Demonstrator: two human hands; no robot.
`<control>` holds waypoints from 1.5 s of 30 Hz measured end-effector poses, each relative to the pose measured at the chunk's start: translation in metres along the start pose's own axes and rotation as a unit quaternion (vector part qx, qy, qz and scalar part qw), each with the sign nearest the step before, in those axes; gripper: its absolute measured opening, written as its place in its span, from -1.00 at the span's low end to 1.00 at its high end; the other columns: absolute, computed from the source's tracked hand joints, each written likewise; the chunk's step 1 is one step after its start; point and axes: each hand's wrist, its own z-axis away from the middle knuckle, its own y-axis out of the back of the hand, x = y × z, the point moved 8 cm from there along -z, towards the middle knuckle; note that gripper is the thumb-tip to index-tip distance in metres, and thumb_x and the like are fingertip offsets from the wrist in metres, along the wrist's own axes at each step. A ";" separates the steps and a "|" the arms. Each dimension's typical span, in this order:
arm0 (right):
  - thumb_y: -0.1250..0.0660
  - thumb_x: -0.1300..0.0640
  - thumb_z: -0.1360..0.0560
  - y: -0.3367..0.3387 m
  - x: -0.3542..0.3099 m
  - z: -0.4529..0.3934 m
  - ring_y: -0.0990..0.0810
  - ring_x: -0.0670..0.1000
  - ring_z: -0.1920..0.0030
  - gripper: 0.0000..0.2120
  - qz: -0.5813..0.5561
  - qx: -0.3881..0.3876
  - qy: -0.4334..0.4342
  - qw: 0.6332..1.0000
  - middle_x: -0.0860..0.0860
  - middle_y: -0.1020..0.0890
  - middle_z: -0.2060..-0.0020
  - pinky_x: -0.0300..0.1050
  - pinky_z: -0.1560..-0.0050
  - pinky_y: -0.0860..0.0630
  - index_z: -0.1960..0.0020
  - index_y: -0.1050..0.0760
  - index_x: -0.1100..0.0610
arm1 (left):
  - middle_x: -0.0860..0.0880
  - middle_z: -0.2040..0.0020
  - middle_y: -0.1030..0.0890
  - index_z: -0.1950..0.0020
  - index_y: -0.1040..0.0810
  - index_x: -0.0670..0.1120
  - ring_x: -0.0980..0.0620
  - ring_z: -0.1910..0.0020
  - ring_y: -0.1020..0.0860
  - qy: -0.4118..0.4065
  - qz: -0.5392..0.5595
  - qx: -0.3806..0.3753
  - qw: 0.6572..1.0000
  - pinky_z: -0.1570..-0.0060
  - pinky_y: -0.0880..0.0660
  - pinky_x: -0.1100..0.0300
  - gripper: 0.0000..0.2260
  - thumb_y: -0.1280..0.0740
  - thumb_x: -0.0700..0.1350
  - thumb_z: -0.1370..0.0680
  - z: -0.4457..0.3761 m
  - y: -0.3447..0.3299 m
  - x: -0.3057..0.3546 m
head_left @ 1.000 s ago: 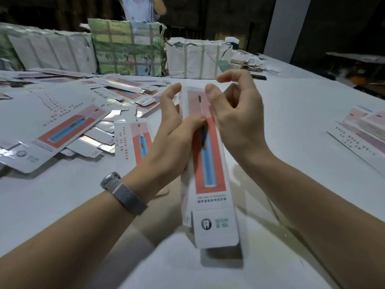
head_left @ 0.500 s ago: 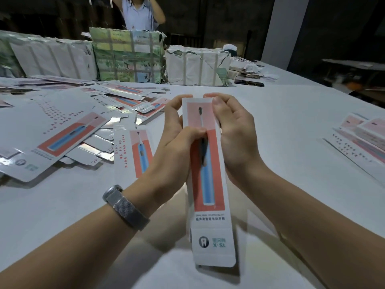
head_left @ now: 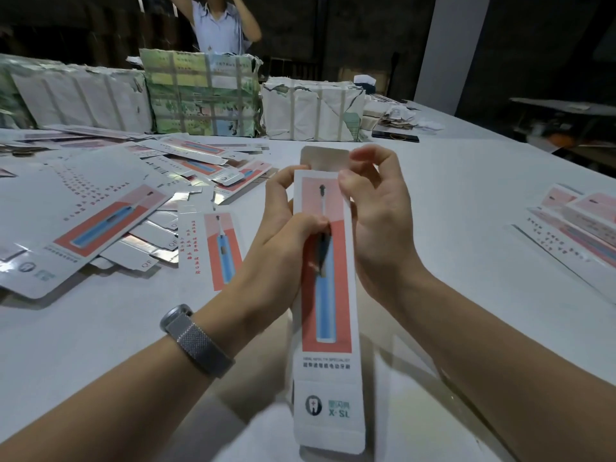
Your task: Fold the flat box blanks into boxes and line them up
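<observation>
Long white-and-coral cardboard toothbrush box held mid-air, near centre.
Body gripped by left hand for steadiness; far-end grey flap raised, top edge pinched by right hand, likely for tucking.

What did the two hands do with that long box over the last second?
The right hand, which had been lifted off the box, closed on its far end, then its fingers drew back and the silvery end flap now stands up in view. The left hand gripped the box's middle throughout. The loose blanks on the table lie as before.
</observation>
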 end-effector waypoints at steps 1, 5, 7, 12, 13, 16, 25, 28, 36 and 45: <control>-0.22 0.18 -0.57 0.001 -0.001 -0.001 -0.58 0.06 0.13 -0.87 -0.001 0.000 0.000 1.000 -0.13 -0.53 0.23 0.15 0.02 -0.60 -0.07 -0.40 -0.02 | -0.01 0.15 -0.67 -0.18 -0.33 0.31 -0.07 0.27 -0.67 0.005 0.003 -0.003 1.000 0.22 -0.64 0.01 -0.65 -0.25 -0.02 -0.46 0.001 -0.002 -0.001; -0.20 0.18 -0.55 0.001 -0.003 -0.003 -0.65 0.06 0.04 -0.81 -0.009 -0.017 -0.003 1.000 -0.20 -0.64 0.22 0.19 -0.11 -0.59 -0.11 -0.50 0.00 | -0.17 0.13 -0.65 -0.14 -0.29 0.51 -0.10 0.31 -0.66 -0.007 0.016 0.026 1.000 0.26 -0.63 0.05 -0.54 -0.28 0.01 -0.41 0.000 0.000 0.004; -0.20 0.16 -0.52 0.001 -0.002 -0.004 -0.67 0.02 0.05 -0.81 -0.026 -0.026 -0.010 0.999 -0.10 -0.68 0.15 0.13 -0.11 -0.58 -0.03 -0.57 0.04 | -0.26 0.11 -0.61 -0.20 -0.26 0.55 -0.11 0.34 -0.63 -0.020 0.026 0.035 0.999 0.27 -0.62 0.04 -0.46 -0.29 -0.02 -0.41 -0.001 0.004 0.007; -0.29 0.06 -0.49 0.001 0.001 -0.009 -0.63 0.07 0.16 -0.81 -0.058 -0.053 -0.050 0.996 0.07 -0.67 0.23 0.03 0.04 -0.54 0.23 -0.51 0.14 | -0.14 0.07 -0.65 -0.22 -0.27 0.47 -0.05 0.30 -0.63 -0.016 -0.011 0.002 1.000 0.22 -0.62 0.03 -0.51 -0.27 0.02 -0.40 -0.001 0.002 0.003; -0.30 0.07 -0.48 0.000 0.002 -0.011 -0.62 0.09 0.16 -0.83 -0.062 -0.070 -0.063 0.994 0.11 -0.65 0.21 0.05 0.05 -0.53 0.25 -0.46 0.13 | -0.11 0.08 -0.65 -0.21 -0.28 0.47 -0.03 0.30 -0.64 -0.015 -0.019 -0.001 1.000 0.23 -0.62 0.07 -0.53 -0.27 0.03 -0.41 0.000 0.001 0.002; -0.31 0.10 -0.44 0.000 0.004 -0.014 -0.60 0.02 0.19 -0.92 -0.030 -0.116 -0.092 0.989 0.01 -0.63 0.26 -0.04 0.12 -0.51 0.17 -0.49 0.11 | -0.10 0.07 -0.63 -0.28 -0.27 0.42 0.09 0.28 -0.63 -0.028 -0.037 0.008 0.999 0.26 -0.57 0.22 -0.52 -0.26 -0.03 -0.46 0.002 0.003 0.003; -0.31 0.29 -0.52 0.007 -0.007 -0.016 -0.61 -0.01 0.25 -0.83 0.070 -0.101 -0.019 0.992 -0.02 -0.66 0.31 -0.16 0.23 -0.53 0.13 -0.67 0.15 | 0.03 0.11 -0.63 -0.39 -0.18 0.35 0.15 0.25 -0.61 -0.030 -0.058 -0.011 0.998 0.24 -0.55 0.29 -0.45 -0.22 -0.10 -0.51 0.003 0.000 0.005; -0.30 0.34 -0.55 0.009 -0.014 -0.017 -0.59 -0.07 0.29 -0.80 0.093 -0.092 0.006 0.991 -0.07 -0.66 0.34 -0.27 0.30 -0.48 0.12 -0.67 0.16 | -0.02 0.03 -0.63 -0.38 -0.19 0.37 0.14 0.22 -0.60 -0.025 -0.061 -0.020 0.998 0.22 -0.55 0.27 -0.45 -0.24 -0.06 -0.48 0.004 -0.002 0.005; -0.32 0.33 -0.53 0.018 -0.020 -0.023 -0.61 0.08 0.25 -0.80 0.102 -0.121 -0.026 0.987 0.02 -0.66 0.32 -0.05 0.40 -0.53 0.15 -0.65 0.12 | 0.07 -0.13 -0.61 -0.46 -0.16 0.31 0.06 -0.01 -0.63 -0.016 -0.082 -0.084 0.993 0.07 -0.57 0.26 -0.38 -0.27 0.05 -0.43 0.005 -0.003 0.009; -0.30 0.17 -0.44 0.016 -0.014 -0.026 -0.64 0.05 0.17 -0.80 0.109 -0.183 -0.050 0.976 0.04 -0.69 0.25 -0.12 0.29 -0.59 0.21 -0.71 0.03 | -0.09 -0.09 -0.61 -0.35 -0.27 0.32 0.13 0.13 -0.60 -0.012 -0.068 -0.065 0.995 0.15 -0.54 0.29 -0.45 -0.27 0.05 -0.38 0.002 -0.001 0.007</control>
